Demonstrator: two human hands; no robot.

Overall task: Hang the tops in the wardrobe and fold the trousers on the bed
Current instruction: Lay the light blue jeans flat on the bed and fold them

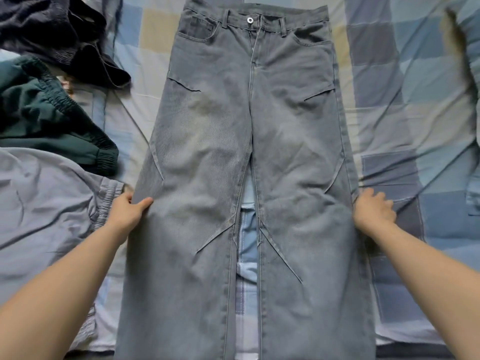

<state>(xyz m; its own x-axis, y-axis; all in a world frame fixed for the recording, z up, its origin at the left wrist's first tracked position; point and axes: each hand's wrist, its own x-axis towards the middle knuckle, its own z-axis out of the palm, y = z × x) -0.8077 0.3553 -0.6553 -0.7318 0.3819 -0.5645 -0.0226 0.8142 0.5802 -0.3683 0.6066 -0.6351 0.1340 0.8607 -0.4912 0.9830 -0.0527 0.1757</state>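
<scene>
Head view shows, along the left edge, three other garments on the bed, each cut off by the frame: a dark navy garment (52, 35) at the far left, a dark green garment (44, 113) with elastic cuffs just nearer, and a pale grey-blue garment (46, 198) with a gathered waistband nearest; what kind of clothing each one is cannot be made out. The left hand (127, 211) grips the outer edge of the jeans' left leg at about knee height, thumb on top of the denim and the fingers tucked out of sight under the cloth. One pair of grey washed jeans (249, 165) lies face up and flat in the middle of the bed, waistband at the far end with its single metal button fastened, legs running toward the near edge where the hems are cut off by the frame. The denim is faded pale down the thighs, with angled seams across each leg and a slanted slit pocket on each side. A narrow strip of the checked bedsheet (389, 61) shows between the two legs. The right hand (374, 209) rests at the outer edge of the right leg, fingers curled; whether it pinches the denim or only presses it cannot be told. A blurred dark shape at the far right is unclear.
</scene>
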